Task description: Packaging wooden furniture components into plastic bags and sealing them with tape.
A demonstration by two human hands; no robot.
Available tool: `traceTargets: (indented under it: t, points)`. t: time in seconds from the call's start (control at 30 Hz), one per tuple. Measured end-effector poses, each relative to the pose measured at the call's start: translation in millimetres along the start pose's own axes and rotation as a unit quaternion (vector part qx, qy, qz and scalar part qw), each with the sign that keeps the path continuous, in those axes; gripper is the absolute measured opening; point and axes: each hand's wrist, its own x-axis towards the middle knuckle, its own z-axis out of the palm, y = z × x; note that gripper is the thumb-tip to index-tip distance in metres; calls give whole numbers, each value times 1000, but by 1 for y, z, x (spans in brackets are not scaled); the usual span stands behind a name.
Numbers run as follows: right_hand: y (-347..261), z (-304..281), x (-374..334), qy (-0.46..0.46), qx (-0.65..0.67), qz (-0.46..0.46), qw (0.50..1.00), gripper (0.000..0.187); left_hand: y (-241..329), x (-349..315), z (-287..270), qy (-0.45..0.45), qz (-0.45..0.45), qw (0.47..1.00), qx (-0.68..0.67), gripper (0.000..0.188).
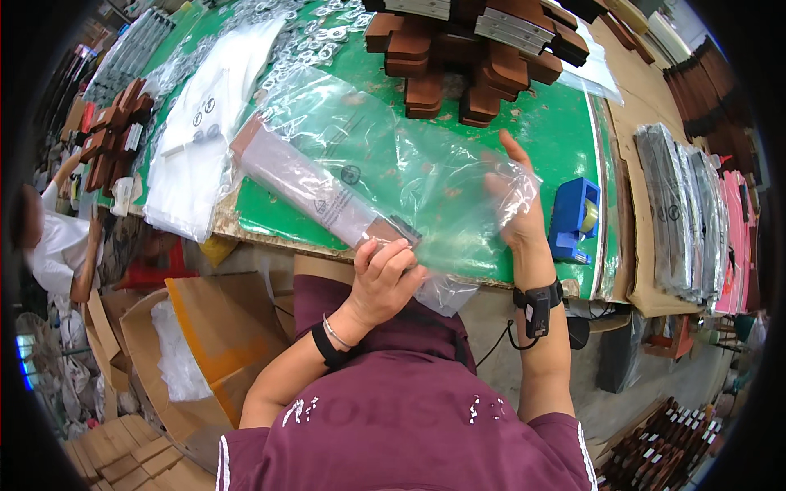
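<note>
Bag [409,180]: clear film, crumpled, lying across the near part of the green worktop [565,131]; its right end stood loose around the fingers.
Brown piece [303,184]: long and narrow, slanting from upper left to lower right; I saw a whitish film over its middle and brown at both ends. I judged it to lie within the bag, though from my remote post the layers were hard to part.
Done: by my reading, the piece and its film had been brought together.
Left over: the spare film was neither folded nor flattened, and I made out no tape on it; closing looked undone.
Left hand [382,274]: my left grip was narrow, its fingers bent against the lower right end of the piece; whether it pinched film as well, I could not tell.
Right hand [516,200]: my right grip was wide, with one finger raised and film draped over the others; the piece lay well apart from it, to its left.
Tape dispenser [566,221]: blue, just beside the right wrist, untouched.
Stacked brown pieces [458,61]: crossed in layers at the far side, beyond both hands.
</note>
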Motion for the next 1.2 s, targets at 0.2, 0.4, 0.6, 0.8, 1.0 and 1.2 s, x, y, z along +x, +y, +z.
traceTargets:
  t: [0.2,0.4,0.6,0.8,1.0,1.2]
  points:
    - [-5,13,22,-116,-140,-120,976,46,6,-8,-4,37,-38,999,-11,18]
    - [8,10,34,-173,11,-75,982,13,4,0,-19,-42,-82,987,-133,13]
    - [20,-1,38,-123,75,-42,989,6,11,6,-22,-41,-116,976,-179,15]
    - [23,-1,36,17,-49,-4,999,16,4,-3,-21,-29,-42,988,-143,33]
    - [0,9,-39,156,14,-6,988,61,10,0,-25,-93,-29,989,-108,49]
    - [8,37,-120,90,28,63,994,72,-36,22,-45,-171,14,961,-217,78]
